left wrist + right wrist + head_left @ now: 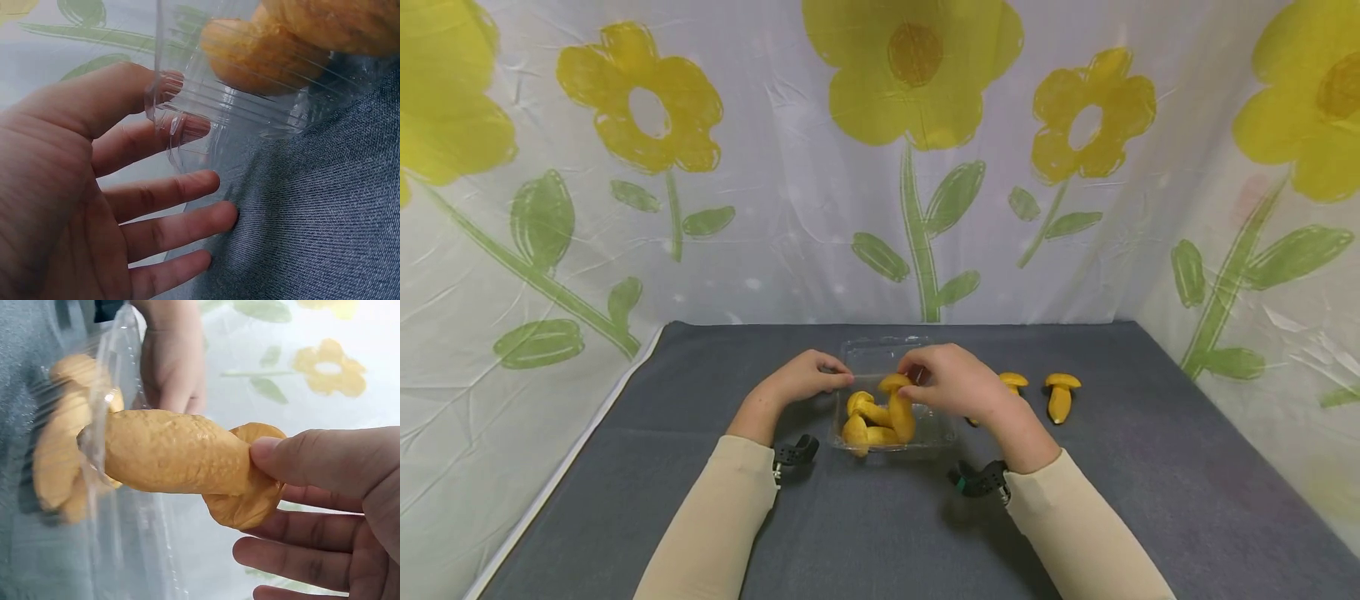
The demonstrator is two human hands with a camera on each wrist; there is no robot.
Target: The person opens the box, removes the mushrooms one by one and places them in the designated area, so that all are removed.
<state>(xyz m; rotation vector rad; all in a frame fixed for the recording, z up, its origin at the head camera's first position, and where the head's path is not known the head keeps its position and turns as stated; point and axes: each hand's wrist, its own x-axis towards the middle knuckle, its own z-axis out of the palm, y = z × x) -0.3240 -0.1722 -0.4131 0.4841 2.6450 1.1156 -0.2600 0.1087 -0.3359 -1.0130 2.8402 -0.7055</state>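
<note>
A yellow mushroom [901, 417] is pinched by its cap between the thumb and fingers of my right hand [953, 385]. Its stem points down into a clear plastic container [942, 435], as the right wrist view shows the mushroom [178, 453] crossing the container's rim. Other yellow mushrooms [868, 435] lie inside, on the container's left side. With thumb and forefinger, my left hand [801, 379] pinches the container's left edge [164, 103]; the remaining fingers are spread loosely beside it in the left wrist view.
To the right of the container lies one mushroom [1060, 398] on the dark grey cloth [1150, 467]. Another mushroom [1013, 380] is partly hidden behind my right hand. The container's clear lid [876, 354] stands open at the back. A flowered curtain [760, 208] hangs behind the table.
</note>
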